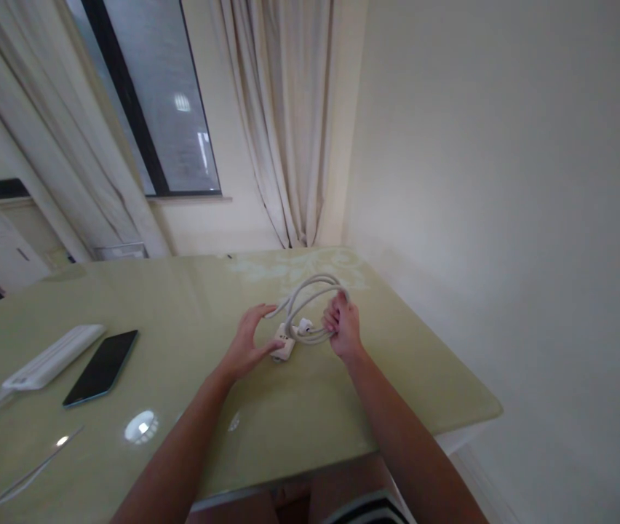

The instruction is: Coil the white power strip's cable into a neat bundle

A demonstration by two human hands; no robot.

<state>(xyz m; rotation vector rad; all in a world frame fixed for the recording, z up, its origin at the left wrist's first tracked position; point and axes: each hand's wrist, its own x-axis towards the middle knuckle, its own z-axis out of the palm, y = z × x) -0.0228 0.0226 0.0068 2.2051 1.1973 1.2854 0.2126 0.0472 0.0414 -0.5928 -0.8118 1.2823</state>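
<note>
A white cable (310, 287) lies coiled in loops on the pale green glass table (195, 306), with a small white socket block (284, 344) and a white plug (304, 325) at its near side. My left hand (248, 342) curves around the socket block, thumb under it and fingers touching the cable above. My right hand (343, 324) is closed around the bundled loops at their right side.
A black phone (101, 367) lies face up at the left, next to a long white power strip (53, 356) whose cord runs off the left edge. Another thin white cord (20, 477) crosses the near left. Wall at right, curtains (282, 124) and window behind.
</note>
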